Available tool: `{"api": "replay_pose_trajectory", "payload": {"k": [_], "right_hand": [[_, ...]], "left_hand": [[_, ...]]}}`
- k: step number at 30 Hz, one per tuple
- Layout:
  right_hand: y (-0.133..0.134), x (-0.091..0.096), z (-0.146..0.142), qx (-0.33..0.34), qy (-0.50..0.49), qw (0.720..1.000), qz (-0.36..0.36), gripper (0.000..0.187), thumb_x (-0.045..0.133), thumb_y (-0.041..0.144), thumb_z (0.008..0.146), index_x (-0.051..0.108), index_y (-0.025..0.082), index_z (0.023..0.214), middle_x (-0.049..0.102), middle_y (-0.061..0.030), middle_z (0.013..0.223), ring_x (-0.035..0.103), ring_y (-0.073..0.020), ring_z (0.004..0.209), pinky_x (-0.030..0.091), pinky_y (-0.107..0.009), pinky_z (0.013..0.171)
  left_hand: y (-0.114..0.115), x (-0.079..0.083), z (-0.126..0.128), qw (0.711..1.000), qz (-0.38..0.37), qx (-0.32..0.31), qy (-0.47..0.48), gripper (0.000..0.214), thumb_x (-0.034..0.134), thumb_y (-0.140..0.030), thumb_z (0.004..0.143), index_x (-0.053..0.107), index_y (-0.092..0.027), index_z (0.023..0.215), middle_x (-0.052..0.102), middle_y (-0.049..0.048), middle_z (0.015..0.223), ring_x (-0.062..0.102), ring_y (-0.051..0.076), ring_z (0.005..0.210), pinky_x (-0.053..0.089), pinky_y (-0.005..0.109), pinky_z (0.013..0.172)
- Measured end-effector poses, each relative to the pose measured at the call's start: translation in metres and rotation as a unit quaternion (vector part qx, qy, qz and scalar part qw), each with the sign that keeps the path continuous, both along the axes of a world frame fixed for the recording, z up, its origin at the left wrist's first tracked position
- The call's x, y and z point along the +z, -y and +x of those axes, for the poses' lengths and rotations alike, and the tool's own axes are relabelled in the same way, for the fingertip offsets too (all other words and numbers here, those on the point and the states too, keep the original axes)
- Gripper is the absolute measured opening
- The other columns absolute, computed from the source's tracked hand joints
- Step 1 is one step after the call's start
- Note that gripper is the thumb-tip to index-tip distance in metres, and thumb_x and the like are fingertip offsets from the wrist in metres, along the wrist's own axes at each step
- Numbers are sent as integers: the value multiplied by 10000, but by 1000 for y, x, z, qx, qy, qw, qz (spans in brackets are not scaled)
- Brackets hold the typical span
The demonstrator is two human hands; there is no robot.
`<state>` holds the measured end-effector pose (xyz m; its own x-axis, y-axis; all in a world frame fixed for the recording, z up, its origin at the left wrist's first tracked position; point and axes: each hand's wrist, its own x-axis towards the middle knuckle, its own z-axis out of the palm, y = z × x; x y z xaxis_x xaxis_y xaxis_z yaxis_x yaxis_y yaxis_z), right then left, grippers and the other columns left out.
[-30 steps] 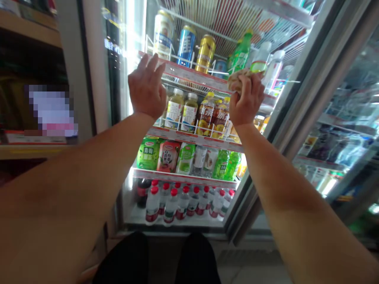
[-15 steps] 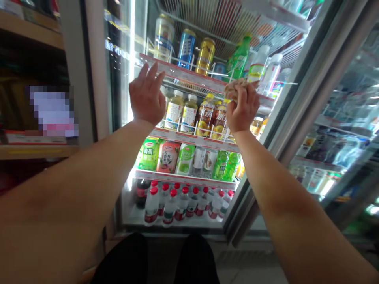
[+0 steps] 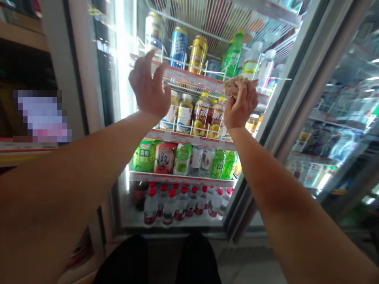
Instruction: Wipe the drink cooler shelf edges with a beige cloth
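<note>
1. Beige, crumpled cloth (image 3: 231,87) sits under the bent fingers of the right hand (image 3: 241,103), bunched at the fingertips and thumb; whether it presses on glass cannot be told.
2. The left hand (image 3: 152,86) holds nothing: its fingers are spread and slightly bent, thumb apart. Contact with any surface cannot be made out.
3. Right of the cloth, near the right hand, runs the slanting metal frame (image 3: 291,108), the closest edge on that side. Left of the left hand, a bright upright strip comes first, then the pale post (image 3: 85,67).
4. Between the hands lies a clear gap, crossed by the upper shelf edge (image 3: 192,77). Above that gap stand the blue can (image 3: 178,47) and gold can (image 3: 197,54); just above the cloth is the green bottle (image 3: 234,55). Below the gap stand yellow-capped bottles (image 3: 201,110).
5. Compared with half a second ago, the left hand has shifted rightward against the shelves, its fingertips now overlapping the upper shelf edge and its thumb side covering more of the white-capped bottles (image 3: 185,113). The gap has narrowed slightly; the cloth remains in nearly the same place.
</note>
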<state>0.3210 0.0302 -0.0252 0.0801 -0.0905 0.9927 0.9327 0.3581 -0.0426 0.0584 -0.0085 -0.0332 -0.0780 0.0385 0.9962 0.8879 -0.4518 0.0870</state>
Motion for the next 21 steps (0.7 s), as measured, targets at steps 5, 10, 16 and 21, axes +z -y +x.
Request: {"api": "replay_pose_trajectory", "payload": {"k": [5,10,16,21], "right_hand": [[7,-4,-1,-12,53,999,0,523,383,238,861,566,179,1348,488,-127,1456,417,-289,1384,354,-509,1131],[14,-7,-2,-24,182,981,-58,534,424,282,880,526,245,1403,464,-86,1502,385,-291,1421,338,-525,1144],[10,-4,-2,-13,66,997,-26,545,388,244,868,536,188,1390,465,-130,1482,403,-306,1398,332,-546,1143],[15,-7,-5,-26,129,990,-44,528,432,253,858,571,216,1366,513,-99,1450,452,-290,1355,364,-504,1129]], "left_hand": [[-8,5,17,993,-63,-19,-101,589,418,-354,925,376,-324,1512,67,-254,1583,6,191,1540,8,525,1291],[-11,2,17,991,-67,-43,-104,589,401,-391,945,336,-339,1528,24,-272,1576,-52,179,1536,-91,518,1292],[-11,1,16,991,-61,-38,-109,601,433,-365,945,337,-307,1535,33,-235,1592,-45,195,1536,-75,546,1286],[-12,1,17,992,-63,-3,-107,591,429,-327,944,344,-288,1527,13,-238,1584,-40,176,1535,-18,540,1290]]}}
